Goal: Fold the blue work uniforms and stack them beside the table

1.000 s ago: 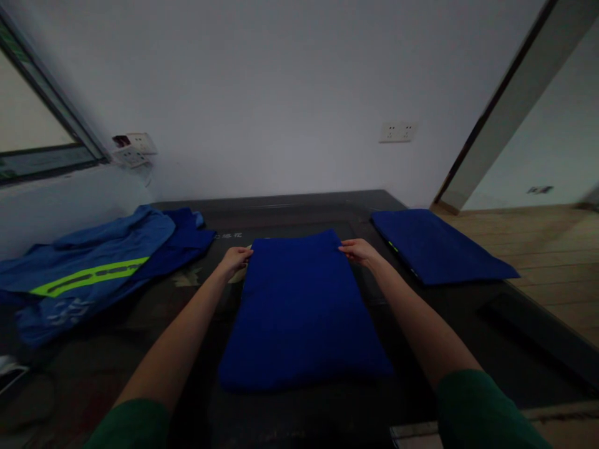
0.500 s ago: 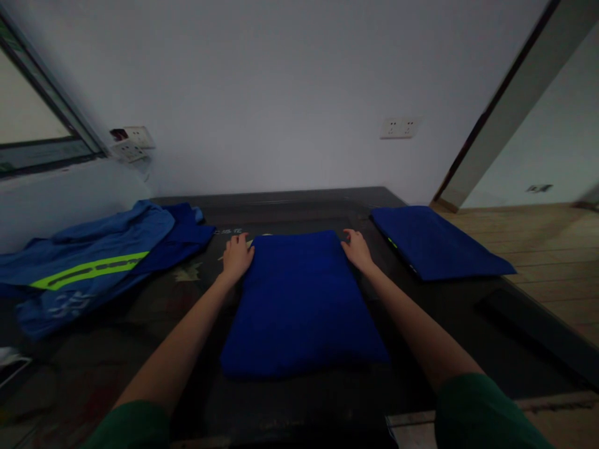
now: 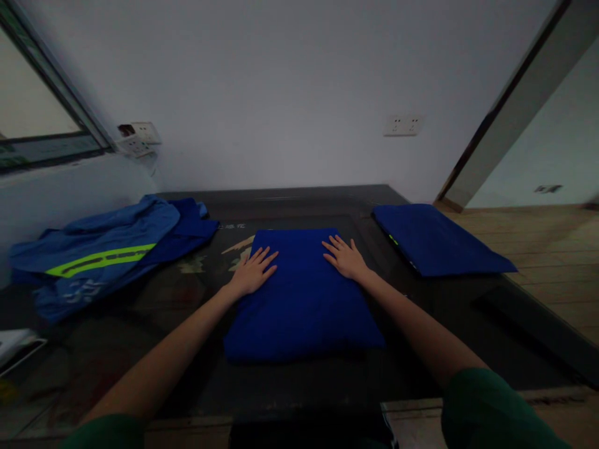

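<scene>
In front of me a folded blue garment (image 3: pixel 304 305) lies flat on the dark table (image 3: pixel 290 396), its narrower end toward the wall. My left hand (image 3: pixel 253 272) rests on its upper left edge, palm down with the fingers spread. On the upper right edge lies my right hand (image 3: pixel 345 256), its fingers spread and pointing inward over the cloth. Neither hand grips anything.
A rumpled blue jacket (image 3: pixel 112 234) with a yellow-green stripe lies on the left. Another folded blue garment (image 3: pixel 440 240) is at the right edge, near a long black object (image 3: pixel 538 330). A white item (image 3: pixel 19 346) sits front left; the wall has sockets (image 3: pixel 403 125).
Both hands have moved from the garment's far side edges inward onto its top, and their fingers have spread out. The view has shifted slightly.
</scene>
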A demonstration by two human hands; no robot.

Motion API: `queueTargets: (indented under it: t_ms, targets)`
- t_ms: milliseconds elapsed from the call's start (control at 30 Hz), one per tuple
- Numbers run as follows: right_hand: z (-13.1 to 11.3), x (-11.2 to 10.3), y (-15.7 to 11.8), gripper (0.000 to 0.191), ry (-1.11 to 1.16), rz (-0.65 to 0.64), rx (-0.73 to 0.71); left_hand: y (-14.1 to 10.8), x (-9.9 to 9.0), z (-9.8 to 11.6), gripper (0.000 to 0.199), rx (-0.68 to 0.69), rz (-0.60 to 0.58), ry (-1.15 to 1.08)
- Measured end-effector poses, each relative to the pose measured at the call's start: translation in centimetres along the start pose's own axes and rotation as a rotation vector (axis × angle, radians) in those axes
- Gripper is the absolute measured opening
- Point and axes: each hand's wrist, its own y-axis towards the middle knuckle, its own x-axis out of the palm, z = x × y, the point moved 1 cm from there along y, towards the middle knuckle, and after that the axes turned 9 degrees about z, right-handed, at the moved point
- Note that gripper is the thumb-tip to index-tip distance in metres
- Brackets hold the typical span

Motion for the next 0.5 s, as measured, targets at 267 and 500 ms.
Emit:
queueTargets:
  t_ms: [267,500]
  targets:
    - [1.8,-5.3,-6.1,0.03,0.605,0.092,0.463,-8.1,-2.9,-3.0,0.058,-0.424,0.174,-0.537]
    - [-0.9,-5.7,-8.5,0.033,1.038,-0.112,0.724,-8.0,-3.8,-0.8,0.055,-0.716,0.029,-1.118]
